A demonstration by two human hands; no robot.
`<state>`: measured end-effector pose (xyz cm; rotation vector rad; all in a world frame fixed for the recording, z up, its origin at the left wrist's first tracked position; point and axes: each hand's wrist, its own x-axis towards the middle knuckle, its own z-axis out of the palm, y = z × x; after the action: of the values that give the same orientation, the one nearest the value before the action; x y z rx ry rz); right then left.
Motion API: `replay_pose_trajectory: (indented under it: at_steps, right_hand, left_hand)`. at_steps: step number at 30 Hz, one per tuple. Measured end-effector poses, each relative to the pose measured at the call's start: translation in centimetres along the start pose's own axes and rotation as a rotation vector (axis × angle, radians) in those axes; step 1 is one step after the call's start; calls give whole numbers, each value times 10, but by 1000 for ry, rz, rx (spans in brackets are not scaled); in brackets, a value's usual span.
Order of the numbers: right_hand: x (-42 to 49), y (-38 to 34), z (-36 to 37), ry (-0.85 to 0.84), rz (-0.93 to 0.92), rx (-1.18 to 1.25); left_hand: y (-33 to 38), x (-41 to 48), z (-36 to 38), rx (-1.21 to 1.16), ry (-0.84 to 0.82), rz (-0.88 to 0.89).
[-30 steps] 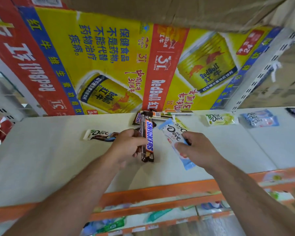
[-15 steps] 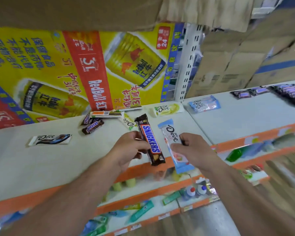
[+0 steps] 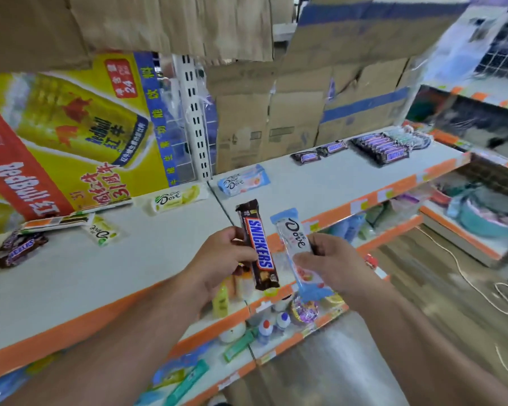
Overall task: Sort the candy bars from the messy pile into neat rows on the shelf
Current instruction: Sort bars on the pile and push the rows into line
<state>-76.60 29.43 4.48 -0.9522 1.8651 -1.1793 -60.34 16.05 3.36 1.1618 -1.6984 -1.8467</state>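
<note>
Currently the left hand pinches a Snickers bar between thumb and fingers, holding it roughly upright in the air above the front edge of the white shelf. Just beside it, the right hand grips a pale blue Dove bar, thumb across the wrapper. Loose dark bars lie at the shelf's left by the Red Bull carton, and a neat Snickers row sits far right.

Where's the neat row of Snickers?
Head view, upper right: the neat Snickers row lies on the shelf before the cardboard boxes, just right of two loose Snickers bars.
</note>
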Motion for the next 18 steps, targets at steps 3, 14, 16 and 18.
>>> replay_pose_trajectory:
  at_steps: [3, 14, 16, 18]
  right_hand:
    - [3, 14, -28, 9, 25, 20]
    - [63, 44, -132, 145, 98, 101]
    - [84, 44, -147, 142, 107, 120]
    - [107, 42, -161, 136, 114, 121]
  left_hand:
    - [8, 20, 30, 35, -62, 0]
    - [41, 132, 137, 62, -255, 29]
    - [51, 157, 150, 54, -259, 30]
    - [61, 180, 158, 60, -255, 27]
